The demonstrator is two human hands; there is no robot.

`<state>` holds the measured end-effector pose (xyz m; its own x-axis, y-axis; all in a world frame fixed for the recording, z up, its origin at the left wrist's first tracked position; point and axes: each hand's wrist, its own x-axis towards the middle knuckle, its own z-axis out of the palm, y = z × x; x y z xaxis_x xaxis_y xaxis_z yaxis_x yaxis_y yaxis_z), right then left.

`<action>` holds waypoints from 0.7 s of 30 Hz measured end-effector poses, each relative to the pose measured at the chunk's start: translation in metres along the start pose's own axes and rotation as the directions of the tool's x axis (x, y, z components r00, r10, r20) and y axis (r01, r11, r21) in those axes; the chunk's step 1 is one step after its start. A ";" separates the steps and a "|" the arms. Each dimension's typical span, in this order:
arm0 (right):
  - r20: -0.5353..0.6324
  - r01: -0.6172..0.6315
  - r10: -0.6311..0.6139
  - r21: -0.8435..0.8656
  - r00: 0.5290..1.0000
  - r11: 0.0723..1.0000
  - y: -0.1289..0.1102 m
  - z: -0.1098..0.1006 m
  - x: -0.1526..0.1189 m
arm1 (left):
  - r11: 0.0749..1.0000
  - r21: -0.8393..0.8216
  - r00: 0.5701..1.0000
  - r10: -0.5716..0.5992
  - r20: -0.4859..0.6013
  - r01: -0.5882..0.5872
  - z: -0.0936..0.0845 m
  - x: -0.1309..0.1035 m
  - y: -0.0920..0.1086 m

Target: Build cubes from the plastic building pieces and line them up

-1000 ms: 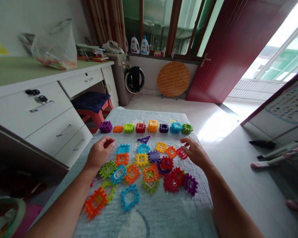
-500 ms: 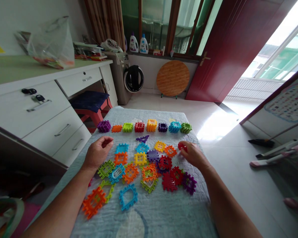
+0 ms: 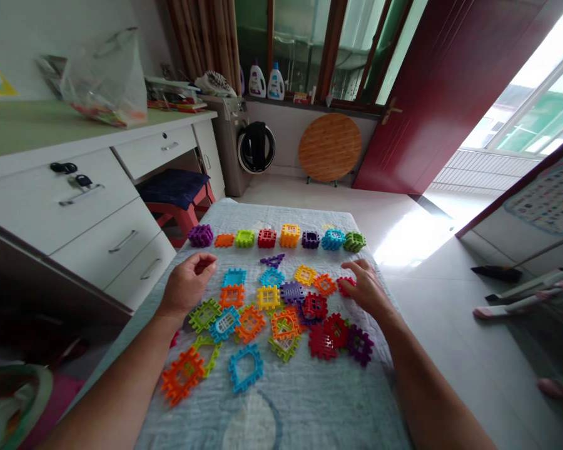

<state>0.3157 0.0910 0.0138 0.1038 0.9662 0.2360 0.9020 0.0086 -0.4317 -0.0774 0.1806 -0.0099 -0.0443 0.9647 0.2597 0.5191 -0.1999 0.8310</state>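
Note:
My left hand [image 3: 185, 284] rests at the left side of the cloth, fingers loosely curled in and thumb close to them; nothing shows in it. A light blue square building piece [image 3: 234, 277] and an orange window piece [image 3: 232, 295] lie just to its right. Across the table, my right hand [image 3: 368, 286] is open, fingers spread over a red piece [image 3: 346, 286] that lies on the cloth beside its thumb. Between the hands lie several notched plastic pieces, among them a yellow window piece [image 3: 268, 298], a purple piece [image 3: 291, 292] and a purple triangle [image 3: 273, 260].
A row of colour-sorted stacks runs along the far side, from a purple stack [image 3: 201, 235] to a green stack [image 3: 355, 241]. A pale blue cloth [image 3: 309, 406] covers the table. A white desk [image 3: 94, 219] and a stool [image 3: 174, 187] stand at the left.
My right hand has let go of the red piece, which now lies flat, and its fingers have spread and lifted. My left hand stays nearly still. The whole view has shifted slightly.

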 end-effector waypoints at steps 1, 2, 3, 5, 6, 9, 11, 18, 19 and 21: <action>0.006 0.030 -0.030 -0.006 1.000 1.000 -0.004 -0.004 -0.002 | 1.000 0.005 1.000 0.001 -0.004 -0.001 0.000 0.000 -0.001; 0.061 0.066 -0.066 0.014 0.996 0.998 -0.009 -0.008 -0.004 | 1.000 0.006 1.000 0.002 -0.006 -0.002 -0.001 0.001 -0.002; 0.159 0.107 -0.115 0.057 0.981 0.993 -0.015 -0.012 -0.007 | 1.000 0.003 1.000 0.004 -0.005 -0.004 -0.001 0.001 -0.004; 0.397 0.192 -0.246 0.172 0.884 0.966 -0.027 -0.020 -0.014 | 1.000 -0.010 1.000 0.001 0.012 -0.001 -0.003 0.003 -0.008; 0.486 0.221 -0.298 0.211 0.822 0.952 -0.032 -0.023 -0.018 | 1.000 -0.018 1.000 -0.007 0.028 0.007 -0.003 0.004 -0.011; 0.589 0.268 -0.339 0.207 0.733 0.941 -0.043 -0.027 -0.027 | 0.998 -0.040 0.995 -0.048 0.091 0.052 -0.005 0.007 -0.017; 0.604 0.279 -0.339 0.195 0.722 0.940 -0.045 -0.025 -0.028 | 0.997 -0.039 0.991 -0.065 0.117 0.070 -0.005 0.008 -0.019; 0.528 0.170 -0.384 0.408 0.758 0.897 -0.039 -0.019 -0.019 | 0.999 0.008 0.985 -0.042 0.168 0.042 0.002 0.003 -0.015; 0.478 0.127 -0.345 0.430 0.807 0.894 -0.039 -0.018 -0.018 | 0.999 0.002 0.985 -0.041 0.170 0.042 0.005 0.002 -0.013; 0.310 0.083 -0.233 0.429 0.922 0.899 -0.040 -0.014 -0.016 | 0.999 -0.021 0.984 -0.040 0.176 0.045 0.010 -0.002 -0.009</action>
<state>0.2838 0.0719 0.0391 -0.2447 0.9684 0.0482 0.6401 0.1987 -0.7421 -0.0736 0.1824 -0.0221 0.0854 0.9871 0.1357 0.4989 -0.1602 0.8517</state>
